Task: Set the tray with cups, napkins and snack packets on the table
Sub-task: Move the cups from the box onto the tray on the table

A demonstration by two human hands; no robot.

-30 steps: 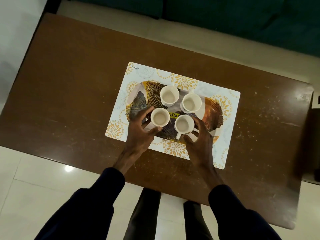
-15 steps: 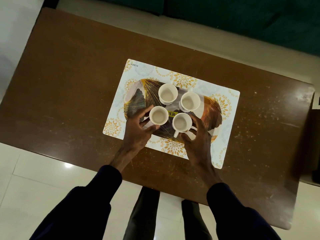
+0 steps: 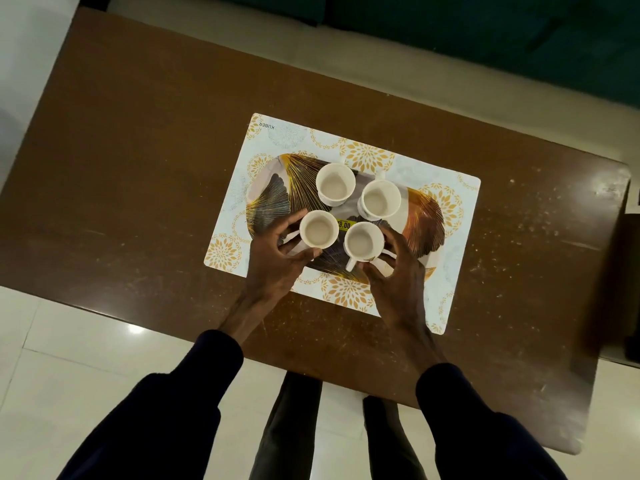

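Tray [image 3: 270, 199] cups between left hand [image 3: 277, 261] and right hand [image 3: 398, 271].

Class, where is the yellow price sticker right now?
In the head view, the yellow price sticker sits on the tray, mid-table, between the two nearer cups.

Probably a home living room: low brown table [image 3: 138, 168], teal sofa [image 3: 485, 36], pale floor tiles [image 3: 69, 358].
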